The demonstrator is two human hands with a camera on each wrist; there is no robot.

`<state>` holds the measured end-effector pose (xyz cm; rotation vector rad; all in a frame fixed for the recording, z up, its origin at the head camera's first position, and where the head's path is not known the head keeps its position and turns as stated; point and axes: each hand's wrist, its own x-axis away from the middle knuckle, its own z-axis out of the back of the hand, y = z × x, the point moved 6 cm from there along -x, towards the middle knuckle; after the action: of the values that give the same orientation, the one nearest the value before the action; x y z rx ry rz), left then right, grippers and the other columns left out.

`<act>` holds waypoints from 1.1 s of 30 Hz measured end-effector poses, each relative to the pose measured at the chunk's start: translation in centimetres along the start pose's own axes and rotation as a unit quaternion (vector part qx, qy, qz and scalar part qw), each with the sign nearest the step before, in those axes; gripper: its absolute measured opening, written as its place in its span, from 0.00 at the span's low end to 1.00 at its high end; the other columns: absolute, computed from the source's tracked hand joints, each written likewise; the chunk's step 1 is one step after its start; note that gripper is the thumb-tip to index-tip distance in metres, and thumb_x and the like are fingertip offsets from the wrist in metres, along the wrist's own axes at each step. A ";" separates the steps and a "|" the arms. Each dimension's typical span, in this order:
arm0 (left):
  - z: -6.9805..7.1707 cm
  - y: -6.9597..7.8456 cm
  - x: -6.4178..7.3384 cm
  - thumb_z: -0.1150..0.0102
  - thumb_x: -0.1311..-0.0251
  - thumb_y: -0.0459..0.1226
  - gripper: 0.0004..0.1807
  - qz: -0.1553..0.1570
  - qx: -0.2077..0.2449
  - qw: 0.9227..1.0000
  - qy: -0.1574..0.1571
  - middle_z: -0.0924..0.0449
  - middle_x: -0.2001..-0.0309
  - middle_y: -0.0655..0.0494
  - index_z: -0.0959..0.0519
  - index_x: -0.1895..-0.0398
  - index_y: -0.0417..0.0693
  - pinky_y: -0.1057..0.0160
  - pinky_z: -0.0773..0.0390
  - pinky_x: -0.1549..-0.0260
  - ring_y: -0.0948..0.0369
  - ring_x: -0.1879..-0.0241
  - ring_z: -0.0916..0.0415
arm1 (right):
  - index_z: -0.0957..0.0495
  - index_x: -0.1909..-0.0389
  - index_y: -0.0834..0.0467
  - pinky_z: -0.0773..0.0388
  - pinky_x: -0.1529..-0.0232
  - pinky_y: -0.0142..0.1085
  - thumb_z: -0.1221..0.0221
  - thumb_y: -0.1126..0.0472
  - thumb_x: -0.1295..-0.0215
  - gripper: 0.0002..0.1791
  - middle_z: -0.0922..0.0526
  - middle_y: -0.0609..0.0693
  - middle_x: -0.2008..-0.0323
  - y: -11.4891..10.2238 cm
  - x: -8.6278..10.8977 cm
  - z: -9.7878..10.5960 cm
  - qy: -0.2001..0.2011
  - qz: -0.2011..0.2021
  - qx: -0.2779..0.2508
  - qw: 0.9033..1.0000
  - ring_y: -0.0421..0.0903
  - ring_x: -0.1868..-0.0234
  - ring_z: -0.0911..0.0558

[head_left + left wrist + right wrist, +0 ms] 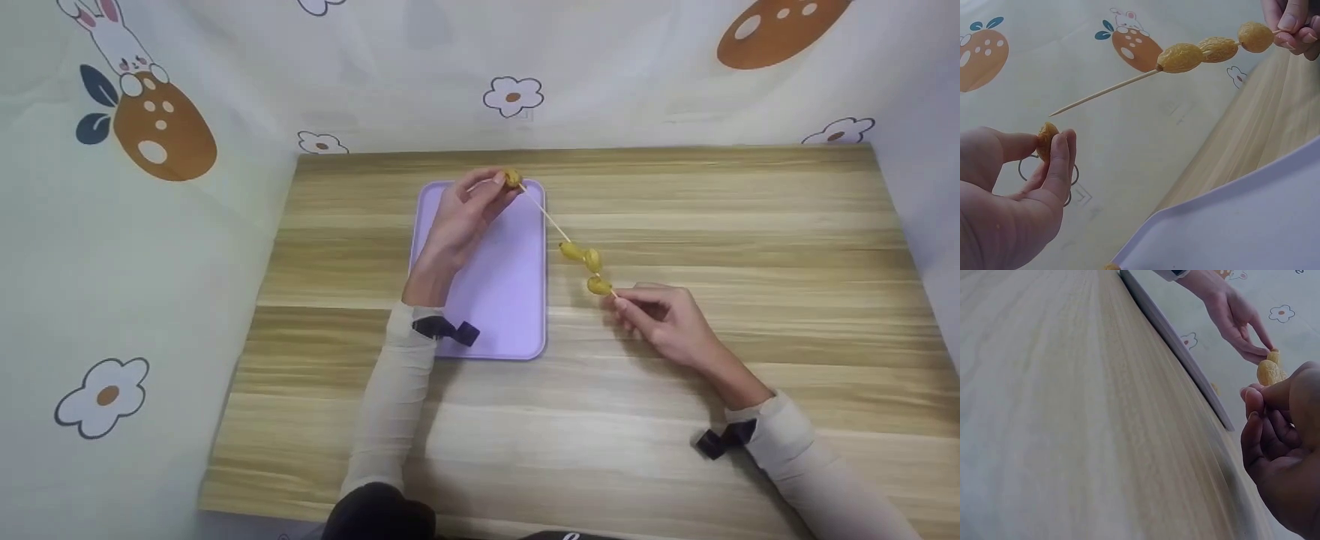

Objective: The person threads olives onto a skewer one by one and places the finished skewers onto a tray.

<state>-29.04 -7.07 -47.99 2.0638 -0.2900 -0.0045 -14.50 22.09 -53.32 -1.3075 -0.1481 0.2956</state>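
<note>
My left hand, above the far part of the lilac tray, pinches a wrinkled, yellow-brown dried fruit between thumb and fingertips. A wooden skewer slants toward it, its sharp tip right at the fruit's upper end in the left wrist view. Three more dried fruits are threaded on the skewer: one nearest the bare pointed stretch, a middle one and one by the fingers. With thumb and fingers, my right hand pinches the skewer's other end, to the right of the tray.
The lilac tray lies lengthwise on the wood-grain table. At the tray's edge, a small yellow-brown piece shows in the left wrist view. A patterned cloth stands behind the table and along its sides.
</note>
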 end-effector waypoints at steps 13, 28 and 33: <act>-0.3 -0.1 0.1 0.40 0.24 0.27 0.14 0.003 0.019 1.000 -0.020 0.15 0.43 0.37 0.20 0.39 0.33 0.56 0.17 0.29 0.51 0.42 0.13 | 0.09 0.47 0.61 0.11 0.71 0.33 0.34 0.66 0.24 0.10 0.11 0.59 0.66 -0.1 0.0 0.0 0.002 -0.009 0.001 1.000 0.45 0.72 0.14; -0.7 0.1 0.0 0.36 0.29 0.23 0.17 -0.041 0.013 0.998 -0.045 0.15 0.42 0.33 0.21 0.40 0.40 0.52 0.18 0.27 0.46 0.40 0.13 | 0.09 0.49 0.60 0.11 0.72 0.34 0.35 0.64 0.22 0.09 0.10 0.59 0.67 0.1 0.1 0.0 0.008 -0.005 0.007 1.000 0.45 0.73 0.14; -1.1 -0.2 0.2 0.36 0.29 0.22 0.16 -0.045 0.014 0.998 -0.051 0.17 0.39 0.30 0.22 0.42 0.39 0.51 0.17 0.28 0.45 0.40 0.13 | 0.08 0.50 0.59 0.12 0.73 0.34 0.35 0.63 0.22 0.09 0.11 0.58 0.67 0.1 0.1 0.0 0.011 -0.007 0.002 1.000 0.45 0.73 0.15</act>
<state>-28.67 -6.07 -47.62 2.1063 -0.2616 -0.1624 -14.41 22.15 -53.45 -1.3051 -0.1389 0.2693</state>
